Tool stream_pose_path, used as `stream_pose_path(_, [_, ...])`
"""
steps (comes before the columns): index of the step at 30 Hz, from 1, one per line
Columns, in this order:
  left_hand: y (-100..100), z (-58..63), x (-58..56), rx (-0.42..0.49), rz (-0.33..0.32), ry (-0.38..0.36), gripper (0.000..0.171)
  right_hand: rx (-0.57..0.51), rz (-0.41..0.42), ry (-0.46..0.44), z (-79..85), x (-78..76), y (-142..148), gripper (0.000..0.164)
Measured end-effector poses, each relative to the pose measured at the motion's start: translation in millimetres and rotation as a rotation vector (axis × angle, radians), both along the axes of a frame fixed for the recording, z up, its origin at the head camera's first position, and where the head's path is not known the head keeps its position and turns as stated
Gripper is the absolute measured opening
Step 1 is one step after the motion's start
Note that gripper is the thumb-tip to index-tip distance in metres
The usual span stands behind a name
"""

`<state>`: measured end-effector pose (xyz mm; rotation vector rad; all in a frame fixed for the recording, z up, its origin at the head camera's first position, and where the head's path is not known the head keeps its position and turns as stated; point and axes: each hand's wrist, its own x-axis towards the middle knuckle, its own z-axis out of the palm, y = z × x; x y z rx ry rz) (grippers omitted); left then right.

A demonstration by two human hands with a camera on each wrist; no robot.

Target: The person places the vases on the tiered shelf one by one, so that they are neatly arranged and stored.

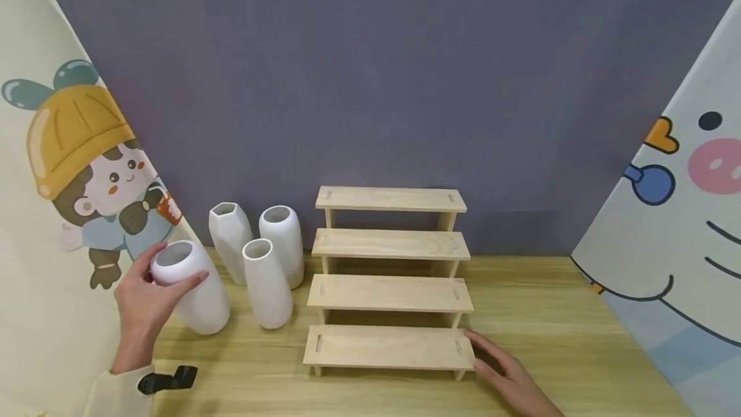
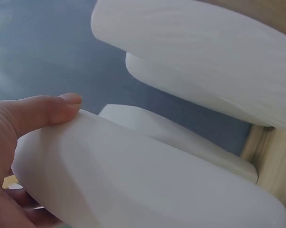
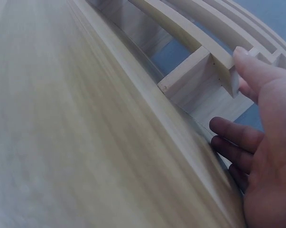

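Note:
On the left in the head view, my left hand grips a white vase near its rim, the thumb on the near side and fingers behind. The left wrist view shows this vase leaning across. Three other white vases stand beside it: a faceted one, a rounded one and a slim one. My right hand pinches the right end of the lowest step of a wooden stepped stand between thumb and index finger. Its other fingers hang free in the right wrist view.
The stand rests on a wood-grain tabletop. Behind it rises a dark grey-blue backdrop. Cartoon-printed panels flank both sides, the left panel close to the held vase and the right panel farther off.

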<state>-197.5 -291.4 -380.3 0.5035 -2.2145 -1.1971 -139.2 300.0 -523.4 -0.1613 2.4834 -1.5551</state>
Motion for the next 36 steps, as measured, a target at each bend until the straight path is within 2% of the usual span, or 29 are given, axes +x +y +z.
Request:
stream_pose_path(6, [4,5.1,10.9,0.004,0.007,-0.030,0.088,0.004,0.013,0.053,-0.9,1.5,1,0.049])
stream_pose_path(12, [8,6.7,21.8,0.005,0.011,-0.017,0.087,-0.003,0.035,0.095,0.1,3.0,1,0.049])
stream_pose_path(22, [17,10.3,40.5,0.001,0.006,0.026,0.087,0.014,0.009,0.052,0.5,1.4,1,0.049])
stream_pose_path(26, [21,12.2,47.7,0.003,-0.005,0.020,0.087,0.011,-0.021,0.031,-0.6,0.4,0,0.048])
stream_pose_path(36, [39,21.9,63.5,-0.002,-0.052,0.012,0.087,0.012,-0.009,0.073,-4.0,0.7,1,0.047])
